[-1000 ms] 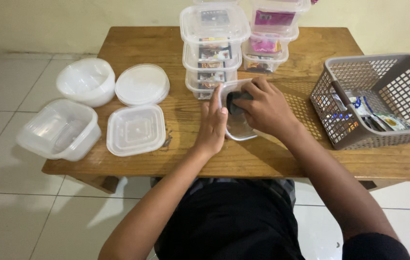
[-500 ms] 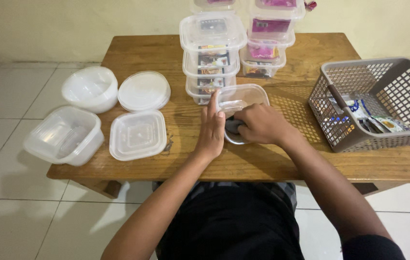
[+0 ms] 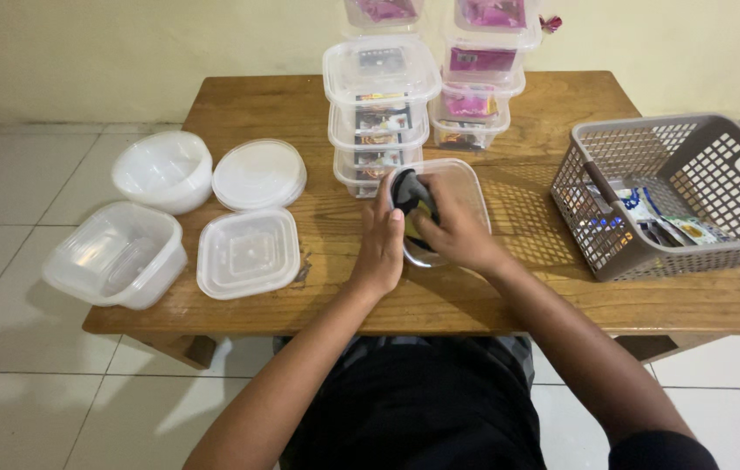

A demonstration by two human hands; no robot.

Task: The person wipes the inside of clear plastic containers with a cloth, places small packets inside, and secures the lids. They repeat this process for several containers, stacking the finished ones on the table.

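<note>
Left hand [image 3: 380, 239] upright, fingers flat against clear container [image 3: 465, 187] wall; right hand [image 3: 455, 233] fingers pinch dark packet [image 3: 411, 193] inside

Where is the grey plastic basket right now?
In the head view, the grey basket sits on the right end of the wooden table, beyond the person's right hand and to the right of the stacked lidded containers.

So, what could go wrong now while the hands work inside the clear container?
The tall stacks of filled containers stand just behind the clear container; a push from the right hand might topple them. The left hand steadies only one side, so the container may slide. The dark packet could crumple.
</note>
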